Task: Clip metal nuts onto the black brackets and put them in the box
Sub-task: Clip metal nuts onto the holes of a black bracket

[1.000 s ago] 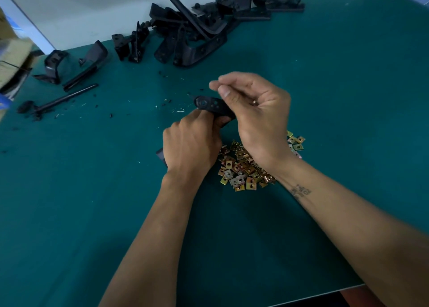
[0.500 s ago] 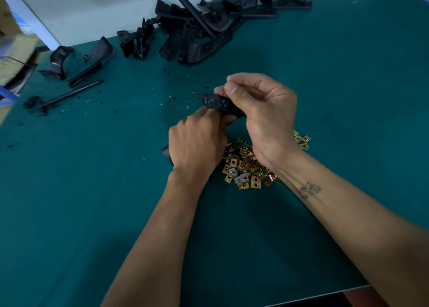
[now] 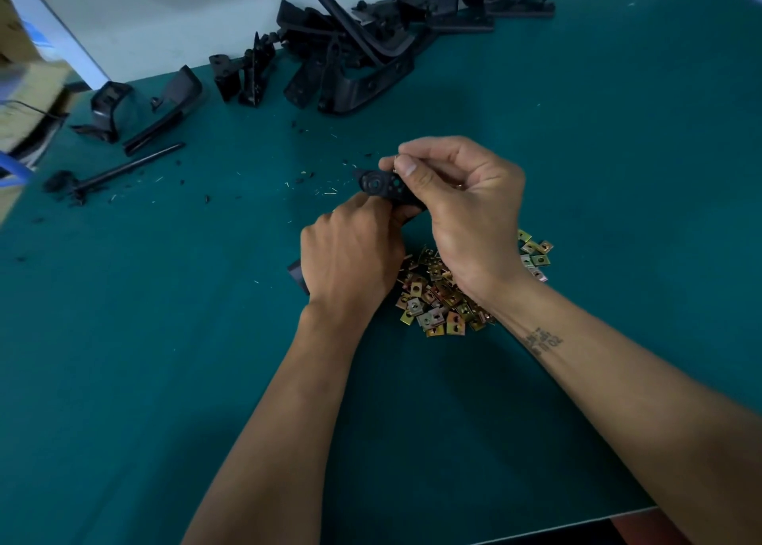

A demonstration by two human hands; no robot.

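A black bracket (image 3: 381,185) is held above the green table, its rounded end with holes pointing far left. My left hand (image 3: 350,258) grips the bracket's near part, and the bracket's other end sticks out below that hand's wrist. My right hand (image 3: 462,210) pinches a small metal nut (image 3: 395,164) between thumb and forefinger at the bracket's upper edge. A heap of brass-coloured metal nuts (image 3: 439,301) lies on the table under my right wrist.
Several loose black brackets (image 3: 363,50) are piled along the table's far edge. More black parts (image 3: 140,107) and a black rod (image 3: 123,171) lie at the far left. Cardboard boxes (image 3: 29,91) stand off the table's left edge. Black crumbs dot the mat.
Both hands and the bracket stay together in nearly the same pose; my right thumb and forefinger have shifted slightly along the bracket's upper edge with the nut.
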